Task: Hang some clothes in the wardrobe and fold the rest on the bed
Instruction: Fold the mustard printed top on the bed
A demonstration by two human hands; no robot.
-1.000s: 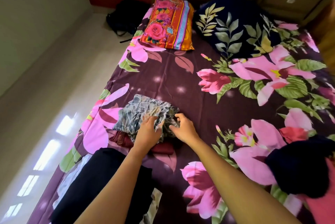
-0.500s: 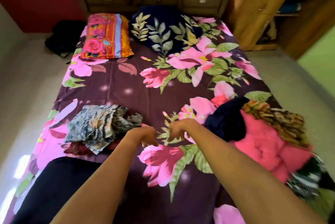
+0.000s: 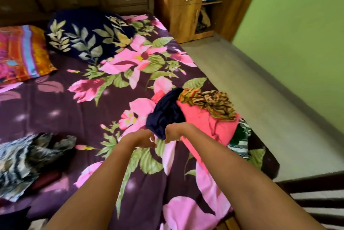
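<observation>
One grey patterned folded garment [image 3: 28,157] is laid at the left of the purple floral bed [image 3: 55,110]. The dark navy garment [image 3: 167,110], atop the unfolded pile [image 3: 204,123], is pinched by the right grip [image 3: 174,134]. Whether the left grip [image 3: 143,139] holds it cannot be told. Much is judged left.

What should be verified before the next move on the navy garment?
1. Hands at the navy garment: ok; the left hand and the right hand meet its near edge.
2. Grip secured: cannot tell; fingers curl, but contact is unclear.
3. Garment on top of its pile: ok; it overlaps the pink garment.
4. Folding space on the bed: ok; sheet shows beside the folded grey garment.
5. Access to the wardrobe: ok; shelves visible.
</observation>
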